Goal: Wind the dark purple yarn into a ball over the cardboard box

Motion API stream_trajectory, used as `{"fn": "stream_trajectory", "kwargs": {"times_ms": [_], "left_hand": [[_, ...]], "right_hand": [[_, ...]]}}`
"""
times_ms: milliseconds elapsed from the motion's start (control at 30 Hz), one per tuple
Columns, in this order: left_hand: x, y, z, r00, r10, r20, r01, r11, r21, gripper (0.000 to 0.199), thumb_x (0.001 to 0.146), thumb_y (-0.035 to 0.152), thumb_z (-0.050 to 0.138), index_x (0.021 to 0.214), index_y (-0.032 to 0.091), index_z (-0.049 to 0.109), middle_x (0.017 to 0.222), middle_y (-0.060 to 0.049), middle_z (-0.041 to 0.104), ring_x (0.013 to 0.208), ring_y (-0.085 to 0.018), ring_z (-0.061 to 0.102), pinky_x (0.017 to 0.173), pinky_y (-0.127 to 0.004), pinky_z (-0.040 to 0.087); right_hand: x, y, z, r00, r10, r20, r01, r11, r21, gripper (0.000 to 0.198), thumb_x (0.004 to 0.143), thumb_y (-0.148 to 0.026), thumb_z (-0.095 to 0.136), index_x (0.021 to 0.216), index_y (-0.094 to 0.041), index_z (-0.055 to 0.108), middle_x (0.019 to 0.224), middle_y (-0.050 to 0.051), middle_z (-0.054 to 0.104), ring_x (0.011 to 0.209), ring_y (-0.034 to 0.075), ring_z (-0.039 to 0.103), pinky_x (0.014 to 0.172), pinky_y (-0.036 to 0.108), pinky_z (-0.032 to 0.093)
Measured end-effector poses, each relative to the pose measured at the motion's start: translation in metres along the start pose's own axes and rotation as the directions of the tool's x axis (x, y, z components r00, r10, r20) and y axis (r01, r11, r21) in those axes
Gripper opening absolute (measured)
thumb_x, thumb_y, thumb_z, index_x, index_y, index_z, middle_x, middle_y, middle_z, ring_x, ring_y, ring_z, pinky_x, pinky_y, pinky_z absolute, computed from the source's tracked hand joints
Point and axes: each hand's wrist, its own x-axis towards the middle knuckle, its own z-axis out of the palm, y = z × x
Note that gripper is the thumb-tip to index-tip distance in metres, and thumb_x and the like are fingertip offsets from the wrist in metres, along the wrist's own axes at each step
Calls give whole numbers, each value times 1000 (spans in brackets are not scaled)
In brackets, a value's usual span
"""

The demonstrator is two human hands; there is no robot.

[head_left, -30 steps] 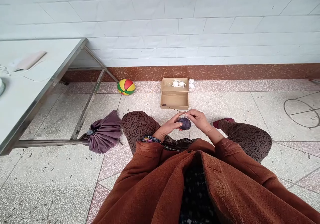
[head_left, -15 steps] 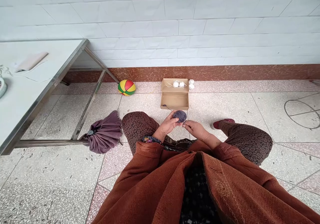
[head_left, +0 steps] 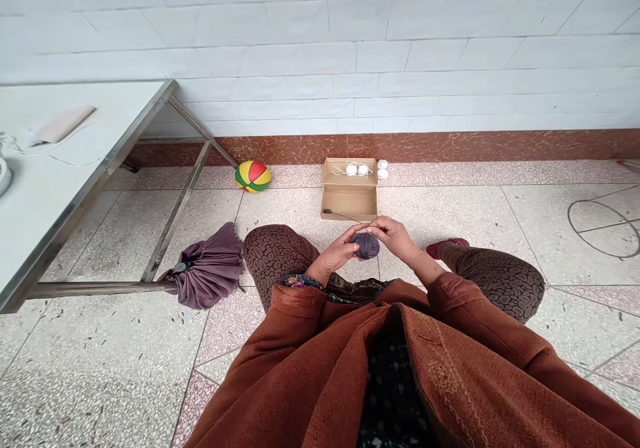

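Note:
My left hand is closed around a dark purple-grey ball of yarn, thumb on its near side. At the ball's far right edge, my right hand pinches the yarn strand between thumb and fingertips. A thin dark strand runs from the hands back to a small dark bit of yarn in the left corner of an open cardboard box on the floor. Two white yarn balls lie in the box's lid part, and two more white balls sit just right of it.
To the left stands a metal-framed table with a folded cloth on it. A folded purple umbrella leans by its lower bar. A colourful ball rests near the wall. A wire ring lies at right.
My right hand has moved from the near right side of the yarn ball up to its far side. The ball has shifted slightly right and toward me in my left hand.

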Motion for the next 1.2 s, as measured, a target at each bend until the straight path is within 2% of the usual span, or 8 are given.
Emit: {"fn": "stream_trajectory", "kwargs": {"times_ms": [167,333,433,667,767,867,1000,1200], "left_hand": [[2,-1,-5,995,48,-87,-65,977,-203,65,73,43,78,132,20,60,119,-11,66,91,-20,64,72,-30,49],[8,-7,-10,963,47,-265,-83,989,-126,57,70,36,81,122,20,61,120,-9,67,96,-19,63,78,-31,49],[8,-6,-10,951,90,-296,-80,996,47,57,71,37,82,121,20,62,120,-9,66,100,-20,61,78,-29,49],[4,-1,-9,996,43,-84,-14,946,324,69,72,37,83,134,21,56,121,-9,64,108,-23,59,91,-34,47],[3,-4,-6,998,56,40,-64,965,253,76,67,34,87,136,21,57,128,-11,63,122,-27,56,102,-38,43],[0,-6,-4,997,47,57,-50,997,62,75,68,38,86,136,22,59,131,-12,62,116,-26,59,95,-37,47],[0,-7,-6,995,38,-92,-51,988,-144,69,69,42,82,131,20,61,123,-12,66,95,-21,64,76,-32,50],[10,-10,-11,917,26,-399,-104,979,-175,49,70,37,81,111,19,60,109,-7,69,93,-17,64,80,-31,51]], "right_hand": [[-26,11,27,993,96,69,-92,994,-62,26,102,-36,48,88,-21,65,79,3,67,73,18,62,70,29,50],[-44,-2,30,964,-84,251,127,979,-160,23,104,-31,47,99,-22,68,94,7,72,84,20,67,78,31,53],[-40,-15,16,949,-187,255,236,955,-177,22,104,-31,50,104,-22,70,93,8,71,84,20,67,77,30,53],[-11,-16,-6,974,-183,135,214,938,-274,25,102,-39,57,93,-23,74,84,6,67,79,19,64,72,28,48],[-2,-6,2,990,-100,100,118,975,-188,23,100,-38,60,88,-22,72,84,5,68,80,18,64,74,28,48],[-3,2,15,999,50,16,-49,997,-53,25,100,-39,57,87,-22,69,82,4,69,77,18,64,74,29,49],[-20,6,30,989,145,-24,-146,989,-11,29,102,-40,46,89,-22,64,77,2,67,70,17,61,69,29,49],[-43,-5,27,978,2,208,16,996,-88,23,102,-37,49,94,-24,66,88,4,70,78,18,65,75,29,51]]}}
